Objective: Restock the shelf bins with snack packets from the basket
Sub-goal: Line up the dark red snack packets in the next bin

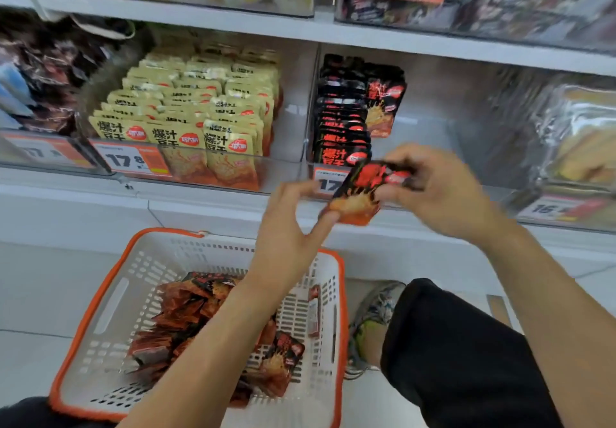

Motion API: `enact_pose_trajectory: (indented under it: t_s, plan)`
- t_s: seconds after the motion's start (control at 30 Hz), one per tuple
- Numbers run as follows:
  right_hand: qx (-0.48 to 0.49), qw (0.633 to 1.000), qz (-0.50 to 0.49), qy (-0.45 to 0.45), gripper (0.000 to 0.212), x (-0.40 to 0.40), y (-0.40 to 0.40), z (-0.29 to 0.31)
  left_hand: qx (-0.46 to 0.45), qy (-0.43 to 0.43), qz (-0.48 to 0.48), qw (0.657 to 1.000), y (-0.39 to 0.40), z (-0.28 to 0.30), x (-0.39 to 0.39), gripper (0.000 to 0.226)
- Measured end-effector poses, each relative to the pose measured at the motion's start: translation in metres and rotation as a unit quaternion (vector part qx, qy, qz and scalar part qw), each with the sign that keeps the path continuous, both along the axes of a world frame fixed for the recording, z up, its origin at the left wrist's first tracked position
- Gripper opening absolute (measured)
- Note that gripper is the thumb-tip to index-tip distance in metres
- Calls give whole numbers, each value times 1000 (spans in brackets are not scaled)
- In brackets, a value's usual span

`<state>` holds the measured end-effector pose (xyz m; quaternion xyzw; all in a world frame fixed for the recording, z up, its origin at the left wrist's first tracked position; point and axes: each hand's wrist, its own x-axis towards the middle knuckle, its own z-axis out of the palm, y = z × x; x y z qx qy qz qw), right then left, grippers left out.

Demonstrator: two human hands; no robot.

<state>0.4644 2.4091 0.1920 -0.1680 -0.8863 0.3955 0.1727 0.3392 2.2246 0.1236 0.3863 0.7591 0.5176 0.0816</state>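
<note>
A black-and-red snack packet [361,190] hangs in the air just in front of the clear shelf bin [433,120]. My right hand [440,190] grips its upper end, and my left hand [290,224] pinches its lower corner. Inside that bin a row of matching black packets [343,117] stands upright along the left side; the bin's right part holds nothing. On the floor below stands a white basket [110,307] with an orange rim, and several loose black-and-red packets [186,314] lie in it under my left forearm.
Left of the black packets, a bin of beige packets [186,117] is packed in rows. Other filled bins sit at far left [40,74], at far right [576,134] and on the shelf above. My knee and shoe [376,321] are right of the basket.
</note>
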Motion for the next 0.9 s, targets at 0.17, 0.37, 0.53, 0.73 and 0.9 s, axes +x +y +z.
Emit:
enact_pose_trajectory:
  t_s: [0.17, 0.37, 0.53, 0.73, 0.9]
  plan:
    - [181, 953, -194, 144, 22, 15, 38, 11, -23, 169, 72, 983, 37, -4, -30, 82]
    - [170, 957, -225, 69, 20, -23, 85, -21, -48, 260, 81, 961, 49, -25, -39, 93]
    - [61, 961, -269, 4, 30, -82, 132, -37, -37, 264, 105, 958, 52, -33, -43, 95]
    - [82, 958, -275, -30, 40, -129, 158, -40, -27, 297, 150, 943, 62, -43, -44, 91]
    - [154, 936, -314, -22, 55, -131, 153, -44, -27, 311, 149, 938, 64, -47, -47, 88]
